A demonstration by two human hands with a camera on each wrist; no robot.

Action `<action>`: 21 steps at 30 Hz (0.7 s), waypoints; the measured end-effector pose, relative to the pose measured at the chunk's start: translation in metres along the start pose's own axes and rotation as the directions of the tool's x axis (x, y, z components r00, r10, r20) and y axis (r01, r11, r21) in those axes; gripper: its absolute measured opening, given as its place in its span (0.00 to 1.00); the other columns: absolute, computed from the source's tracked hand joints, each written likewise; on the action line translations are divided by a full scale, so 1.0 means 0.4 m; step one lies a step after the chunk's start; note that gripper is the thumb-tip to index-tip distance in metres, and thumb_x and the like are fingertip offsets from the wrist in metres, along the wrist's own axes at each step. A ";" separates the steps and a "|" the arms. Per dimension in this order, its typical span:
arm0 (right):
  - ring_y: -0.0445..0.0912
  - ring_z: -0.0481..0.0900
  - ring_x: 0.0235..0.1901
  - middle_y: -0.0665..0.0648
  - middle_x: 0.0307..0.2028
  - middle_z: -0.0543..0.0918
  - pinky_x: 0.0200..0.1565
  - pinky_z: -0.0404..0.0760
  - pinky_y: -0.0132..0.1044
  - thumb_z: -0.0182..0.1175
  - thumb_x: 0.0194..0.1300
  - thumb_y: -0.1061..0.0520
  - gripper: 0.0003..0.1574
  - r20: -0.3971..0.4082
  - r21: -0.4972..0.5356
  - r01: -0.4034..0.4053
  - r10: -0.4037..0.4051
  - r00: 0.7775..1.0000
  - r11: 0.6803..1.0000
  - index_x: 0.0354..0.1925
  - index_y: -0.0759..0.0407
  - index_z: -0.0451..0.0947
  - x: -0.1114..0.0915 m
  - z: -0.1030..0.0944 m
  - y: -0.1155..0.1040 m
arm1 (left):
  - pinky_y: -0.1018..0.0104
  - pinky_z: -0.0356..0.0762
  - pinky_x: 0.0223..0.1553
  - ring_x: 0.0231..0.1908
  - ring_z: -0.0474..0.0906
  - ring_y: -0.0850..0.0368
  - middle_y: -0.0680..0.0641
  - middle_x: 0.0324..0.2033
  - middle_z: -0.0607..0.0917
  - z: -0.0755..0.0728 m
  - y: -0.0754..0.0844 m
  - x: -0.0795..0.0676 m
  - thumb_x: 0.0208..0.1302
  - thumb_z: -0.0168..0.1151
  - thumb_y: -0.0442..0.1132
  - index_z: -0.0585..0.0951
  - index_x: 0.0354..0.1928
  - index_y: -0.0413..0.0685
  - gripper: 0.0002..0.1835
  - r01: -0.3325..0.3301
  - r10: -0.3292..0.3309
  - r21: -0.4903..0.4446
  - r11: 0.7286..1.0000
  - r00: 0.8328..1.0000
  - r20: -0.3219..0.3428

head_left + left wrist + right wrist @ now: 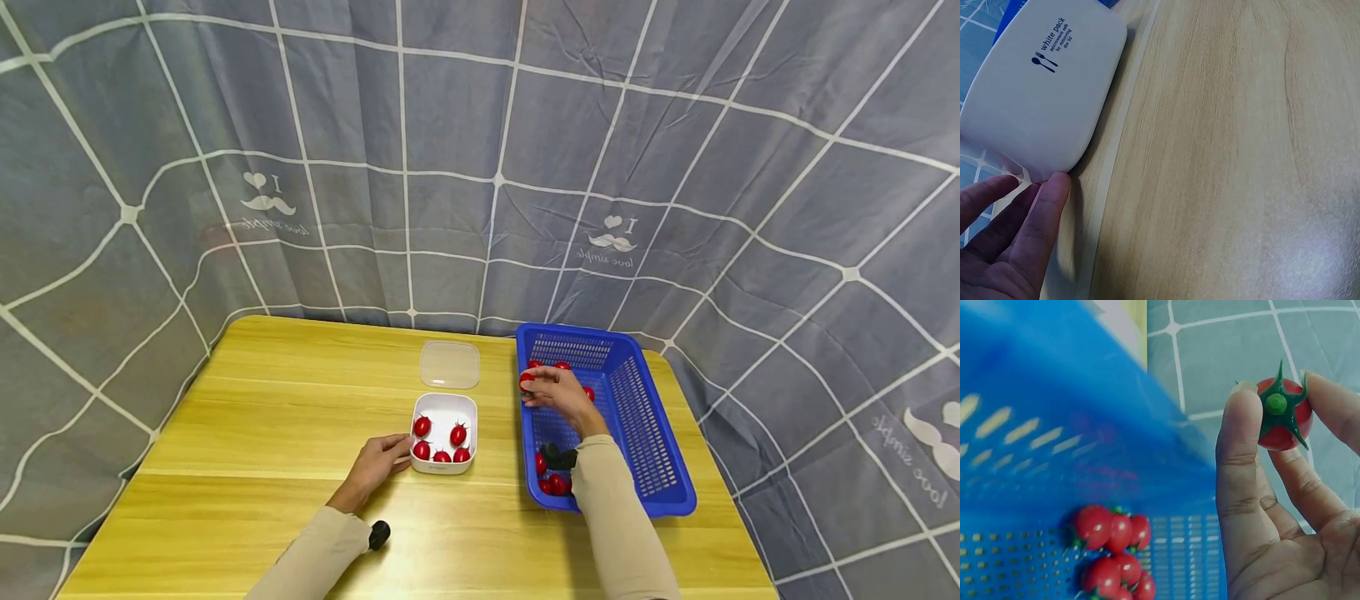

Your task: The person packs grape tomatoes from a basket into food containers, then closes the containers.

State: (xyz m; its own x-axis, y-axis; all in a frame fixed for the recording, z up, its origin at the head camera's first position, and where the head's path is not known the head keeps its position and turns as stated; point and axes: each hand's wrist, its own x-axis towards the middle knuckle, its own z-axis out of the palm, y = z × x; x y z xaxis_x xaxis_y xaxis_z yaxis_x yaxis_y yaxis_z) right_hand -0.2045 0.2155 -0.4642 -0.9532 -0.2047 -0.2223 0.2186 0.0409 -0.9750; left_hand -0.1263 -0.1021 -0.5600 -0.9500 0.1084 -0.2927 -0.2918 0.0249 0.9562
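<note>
My right hand (557,395) pinches a cherry tomato (1286,414) between thumb and fingertips, its green star-shaped calyx facing the camera in the right wrist view. It is over the left side of a blue plastic basket (660,442). More cherry tomatoes (1092,526) lie in the basket, some hidden by the arm in the head view. My left hand (378,465) rests beside a white square box (442,468), fairly straight fingertips at its lower left corner. Several cherry tomatoes (458,434) lie inside that box, mostly along its near side.
A translucent lid (450,365) lies flat on the wooden table (300,400) just behind the box. Grey curtain (450,208) with white grid lines hangs around the table's back and sides. The basket's raised wall stands between the box and the tomatoes in it.
</note>
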 end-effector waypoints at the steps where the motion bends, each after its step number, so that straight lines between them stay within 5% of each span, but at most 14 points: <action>1: 0.46 0.84 0.28 0.55 0.30 0.83 0.35 0.87 0.35 0.59 0.65 0.69 0.18 0.008 -0.009 0.003 -0.003 1.000 1.000 0.51 0.78 0.71 0.001 0.005 -0.002 | 0.53 0.81 0.52 0.53 0.76 0.40 0.25 0.56 0.74 0.000 0.002 -0.001 0.73 0.52 0.37 0.69 0.58 0.18 0.24 0.000 0.000 0.000 1.000 1.000 0.000; 7: 0.45 0.84 0.28 0.55 0.30 0.84 0.34 0.87 0.36 0.59 0.63 0.70 0.18 0.050 -0.031 0.015 -0.014 0.999 0.999 0.50 0.79 0.71 0.012 0.043 -0.005 | 0.57 0.81 0.52 0.54 0.76 0.41 0.26 0.56 0.74 0.001 0.007 -0.005 0.73 0.52 0.36 0.70 0.58 0.18 0.23 0.002 -0.002 -0.003 1.000 1.000 -0.005; 15: 0.46 0.84 0.29 0.57 0.31 0.84 0.44 0.85 0.51 0.62 0.62 0.70 0.20 0.097 -0.069 -0.001 0.008 0.995 0.998 0.51 0.78 0.72 0.018 0.110 -0.011 | 0.57 0.82 0.52 0.52 0.78 0.43 0.27 0.55 0.75 0.001 0.007 -0.003 0.72 0.53 0.34 0.71 0.58 0.19 0.22 0.002 -0.002 -0.017 1.000 1.000 -0.015; 21: 0.47 0.84 0.28 0.55 0.30 0.84 0.40 0.87 0.46 0.64 0.60 0.69 0.18 0.105 -0.128 -0.025 0.039 0.994 0.991 0.49 0.76 0.75 0.024 0.151 0.001 | 0.57 0.81 0.52 0.52 0.77 0.43 0.27 0.55 0.76 0.003 0.005 -0.004 0.72 0.52 0.34 0.71 0.58 0.20 0.21 0.015 -0.015 -0.014 1.000 1.000 -0.015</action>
State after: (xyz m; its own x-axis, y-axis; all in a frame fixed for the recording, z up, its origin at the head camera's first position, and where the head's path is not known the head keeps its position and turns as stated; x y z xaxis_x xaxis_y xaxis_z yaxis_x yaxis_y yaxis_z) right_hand -0.2009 0.1547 -0.4664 -0.9170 -0.3042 -0.2580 0.2138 0.1713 -0.9617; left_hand -0.1253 -0.1010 -0.5577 -0.9471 0.0932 -0.3070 -0.3072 0.0122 0.9516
